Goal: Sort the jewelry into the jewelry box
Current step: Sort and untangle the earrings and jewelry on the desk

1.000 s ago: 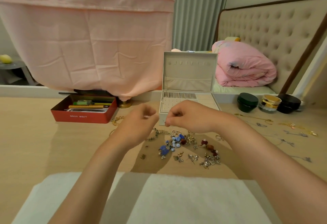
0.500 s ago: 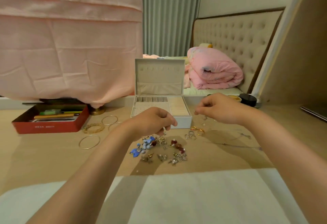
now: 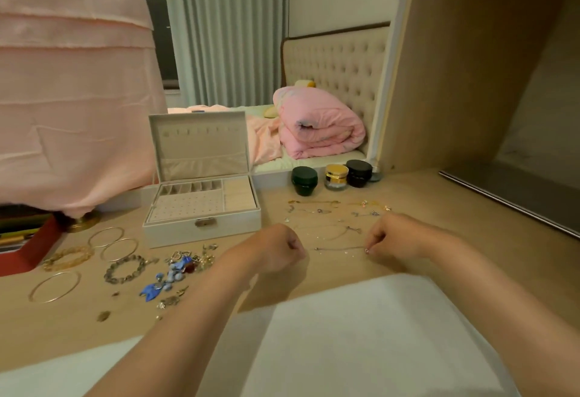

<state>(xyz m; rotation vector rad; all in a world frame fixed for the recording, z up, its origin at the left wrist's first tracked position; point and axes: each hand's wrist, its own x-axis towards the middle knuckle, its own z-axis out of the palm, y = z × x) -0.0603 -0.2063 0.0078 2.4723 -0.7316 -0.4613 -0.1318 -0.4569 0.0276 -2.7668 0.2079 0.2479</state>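
The white jewelry box [image 3: 201,225] stands open on the wooden table, lid upright, its compartments showing. To its right lie several thin chains [image 3: 326,211]. My right hand [image 3: 392,235] pinches the end of a thin silver chain [image 3: 340,248] that lies stretched on the table. My left hand [image 3: 276,247] hovers near the chain's other end, fingers curled, with nothing visible in it. A pile of small earrings and blue charms [image 3: 175,274] sits in front of the box. Bangles [image 3: 106,236] and a grey bead bracelet [image 3: 125,269] lie to the left.
Three cosmetic jars [image 3: 334,177] stand behind the chains. A red tin [image 3: 28,249] sits at the far left under a pink cloth [image 3: 72,107]. A white towel [image 3: 345,334] covers the near table edge. A wooden panel [image 3: 464,82] rises on the right.
The view swung to the right. Both hands moved right, away from the earring pile to the chains. My right hand now pinches a silver chain's end.
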